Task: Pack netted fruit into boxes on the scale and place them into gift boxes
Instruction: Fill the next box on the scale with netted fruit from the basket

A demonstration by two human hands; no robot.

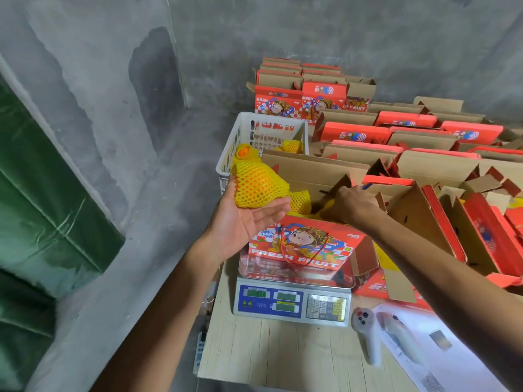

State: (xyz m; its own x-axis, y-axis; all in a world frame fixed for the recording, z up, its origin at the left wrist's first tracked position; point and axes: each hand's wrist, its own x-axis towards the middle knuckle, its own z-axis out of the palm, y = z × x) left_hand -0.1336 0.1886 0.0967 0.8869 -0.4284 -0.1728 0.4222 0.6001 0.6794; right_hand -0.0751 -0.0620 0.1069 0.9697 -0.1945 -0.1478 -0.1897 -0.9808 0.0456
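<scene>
Right now you are mid-fill: your left hand (pixel 243 222) is palm up with the fingers (pixel 276 206) nearly straight, cradling one netted fruit (pixel 256 186) that rests on the palm rather than being gripped. Just beyond those fingers, a second netted fruit (pixel 300 200) already lies in the open gift box (pixel 300 244), which stands on the scale (pixel 294 302). Your right hand (pixel 349 200) is reaching down into that same box, knuckles up; its fingers are hidden behind the hand and the cardboard flap, so I cannot tell whether they hold anything or are only pressing fruit into place.

Beyond your left fingertips stands the white basket (pixel 243 137), with more netted fruit inside. To the right of your right hand, rows of open gift boxes (pixel 418 162) wait with flaps up. Nearer to you than both hands, on the counter (pixel 283 352), lie a pale handheld device (pixel 368 338) and some printed sheets (pixel 430 349).

Judging by this, the box is not yet full. Your next move calls for tipping or lowering the fruit from your left palm into the free space beside your right hand, then checking the scale display, which is too blurred to read from here
</scene>
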